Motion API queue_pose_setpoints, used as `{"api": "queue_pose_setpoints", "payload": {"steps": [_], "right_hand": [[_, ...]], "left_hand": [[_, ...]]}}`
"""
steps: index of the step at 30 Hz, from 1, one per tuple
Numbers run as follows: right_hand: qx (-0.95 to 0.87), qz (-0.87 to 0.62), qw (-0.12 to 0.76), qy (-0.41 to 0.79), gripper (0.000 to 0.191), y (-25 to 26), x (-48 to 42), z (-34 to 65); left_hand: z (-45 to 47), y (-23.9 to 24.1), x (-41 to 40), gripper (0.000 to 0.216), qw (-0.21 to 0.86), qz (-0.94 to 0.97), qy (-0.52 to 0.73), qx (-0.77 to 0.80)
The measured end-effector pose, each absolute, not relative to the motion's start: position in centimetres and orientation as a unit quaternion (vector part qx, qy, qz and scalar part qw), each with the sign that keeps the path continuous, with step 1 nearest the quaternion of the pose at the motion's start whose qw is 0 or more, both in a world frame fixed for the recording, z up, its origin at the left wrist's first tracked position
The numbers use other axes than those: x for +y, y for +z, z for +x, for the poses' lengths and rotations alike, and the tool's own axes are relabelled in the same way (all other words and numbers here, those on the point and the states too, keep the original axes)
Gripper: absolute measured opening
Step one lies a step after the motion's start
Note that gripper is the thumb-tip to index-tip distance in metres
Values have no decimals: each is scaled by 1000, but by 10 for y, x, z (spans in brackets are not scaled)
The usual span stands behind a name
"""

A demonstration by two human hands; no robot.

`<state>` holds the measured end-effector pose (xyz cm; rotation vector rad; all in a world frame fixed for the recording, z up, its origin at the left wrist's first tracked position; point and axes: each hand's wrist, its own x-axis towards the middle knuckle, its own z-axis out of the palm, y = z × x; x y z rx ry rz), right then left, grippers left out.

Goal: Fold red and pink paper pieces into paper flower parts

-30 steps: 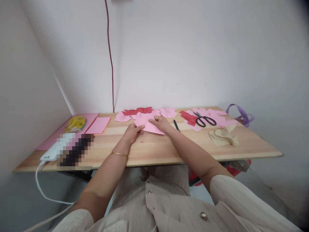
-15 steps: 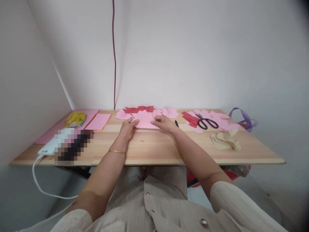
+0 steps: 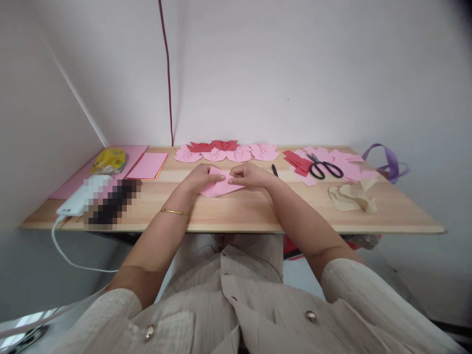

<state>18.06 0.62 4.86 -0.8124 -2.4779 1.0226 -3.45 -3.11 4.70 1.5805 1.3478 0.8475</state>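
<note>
A sheet of pink paper (image 3: pixel 218 188) is held between my two hands above the middle of the wooden table. My left hand (image 3: pixel 204 178) grips its left side, thumb on top. On the right side, my right hand (image 3: pixel 250 176) pinches the paper with curled fingers. The sheet looks tilted, with a pointed lower edge towards me. Just behind my hands lie several pink cut-paper shapes (image 3: pixel 263 152) with jagged edges, and red ones (image 3: pixel 225 145) rest against them. A black pen-like stick (image 3: pixel 275 170) lies right of my right hand.
Black-handled scissors (image 3: pixel 326 168) lie on pink scraps (image 3: pixel 350 169) beside red paper strips (image 3: pixel 297 162). Crumpled tan paper (image 3: pixel 353 195) is at the right, near a purple ribbon (image 3: pixel 391 164). Leftwards are pink sheets (image 3: pixel 148 165), a yellow packet (image 3: pixel 109 161) and a white power bank (image 3: pixel 75 202) with a cable.
The pink paper has turned from lying flat and squared to a slanted position. Both hands have drawn closer together over it. The view has shifted, so the table sits higher in the picture.
</note>
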Motion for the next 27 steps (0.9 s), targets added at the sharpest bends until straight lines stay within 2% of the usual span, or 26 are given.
{"api": "queue_pose_setpoints", "payload": {"steps": [6,13,27], "right_hand": [[-860,-328,154,360,27,54,10,191],[-819,-360,195,402,32,66,13,208],[-812,-347,206,422,28,58,23,215]], "left_hand": [[-35,37,-34,36,509,535,420,528],[-34,28,-29,39,536,499,488,475],[-37,29,-29,41,454,518,518,507]]}}
